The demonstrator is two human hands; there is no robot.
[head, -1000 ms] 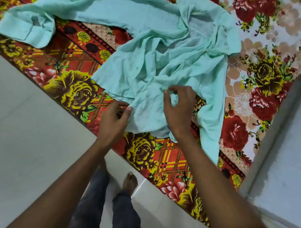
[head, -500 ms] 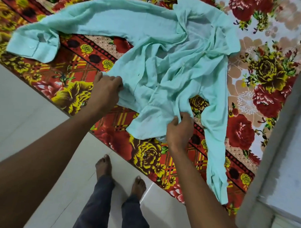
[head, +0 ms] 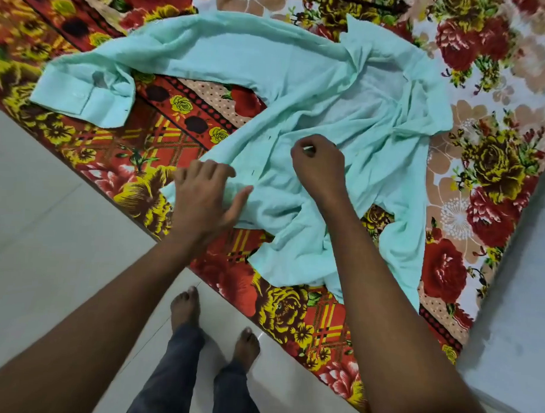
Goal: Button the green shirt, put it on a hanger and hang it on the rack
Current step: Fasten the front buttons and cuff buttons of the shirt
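Shirt (head: 299,120): pale green, spread rumpled and unbuttoned on the bed, its body bunched near the near edge; no hanger or rack is seen.
Sleeve (head: 184,48): stretched out to the far left, ending in a cuff (head: 80,99) laid flat on the bedsheet.
Other sleeve (head: 403,241): trailed down the right side toward the near edge.
Collar (head: 393,65): turned up at the far right of the shirt.
Left hand (head: 203,201): laid on the shirt's left edge, fingers loosely curled over a fold, thumb spread out flat on the cloth.
Right hand (head: 320,168): fingers curled in, fabric pinched at the middle of the shirt between thumb and fingertips.
Bedsheet (head: 498,158): floral, red and yellow; shirt rests on it.
Floor (head: 48,229): pale tiles, near left; two bare feet (head: 186,305) are stood on it beside the bed.
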